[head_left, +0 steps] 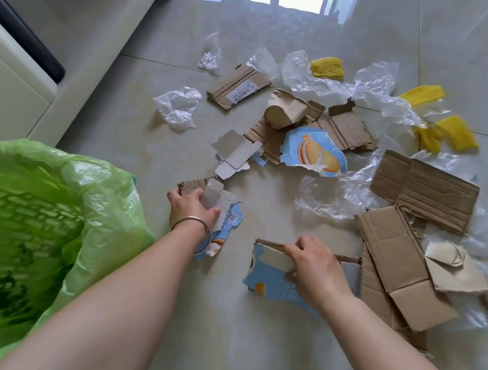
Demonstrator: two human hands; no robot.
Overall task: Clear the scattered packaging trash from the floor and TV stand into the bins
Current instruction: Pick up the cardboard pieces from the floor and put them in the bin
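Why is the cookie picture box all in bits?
The blue cookie box is torn into ragged pieces on the floor tiles. One piece is in the left hand, another in the right hand. A squashed paper cup lies on its side among ripped cardboard.

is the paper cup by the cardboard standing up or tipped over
Tipped over: the paper cup lies on its side on the cardboard scraps, its round base facing the camera, its rim crushed.

No text can be read anywhere. A white shipping label (245,90) with a barcode and small print sits on the corrugated cardboard piece (238,87) toward the far left of the floor litter, too blurred to make out, and the printed panel on the blue box scrap (233,217) beside the left hand (193,208) is just as illegible.
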